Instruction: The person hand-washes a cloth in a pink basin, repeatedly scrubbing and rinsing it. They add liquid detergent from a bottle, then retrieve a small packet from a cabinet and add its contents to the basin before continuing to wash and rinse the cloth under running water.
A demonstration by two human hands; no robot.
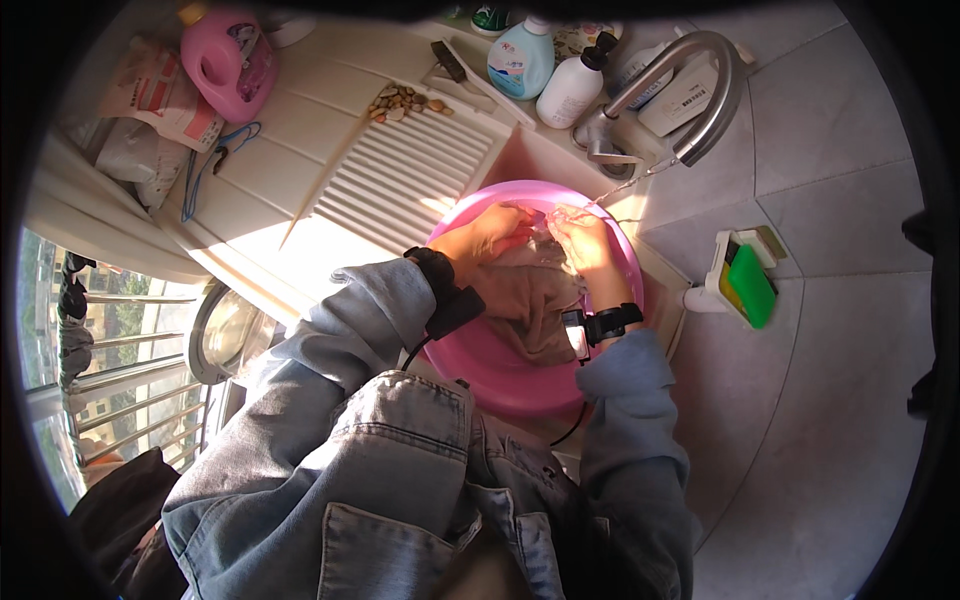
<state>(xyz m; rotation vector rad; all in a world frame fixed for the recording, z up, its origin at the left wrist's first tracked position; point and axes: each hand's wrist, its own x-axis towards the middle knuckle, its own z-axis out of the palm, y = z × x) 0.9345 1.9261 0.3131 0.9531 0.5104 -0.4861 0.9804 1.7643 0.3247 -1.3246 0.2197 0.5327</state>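
Note:
A pink plastic basin [510,390] stands in the sink in front of me, with a wet brownish cloth [525,300] bunched inside. Both hands are over the basin's far half, at the cloth's far end. My left hand [499,232] has its fingers curled inward. Close beside it, my right hand [581,231] bends its fingers towards the left one. Glare and wetness hide whether either hand grips the cloth. From the metal faucet [709,90] a thin stream of water [637,181] runs down to the basin's rim near my right hand.
A ribbed washboard [405,176] adjoins the sink on the left, with pebbles [401,103] at its top. Behind stand a blue bottle [521,64], a white pump bottle [570,94] and a brush [450,61]. A wall holder [724,277] carries a green sponge [752,286].

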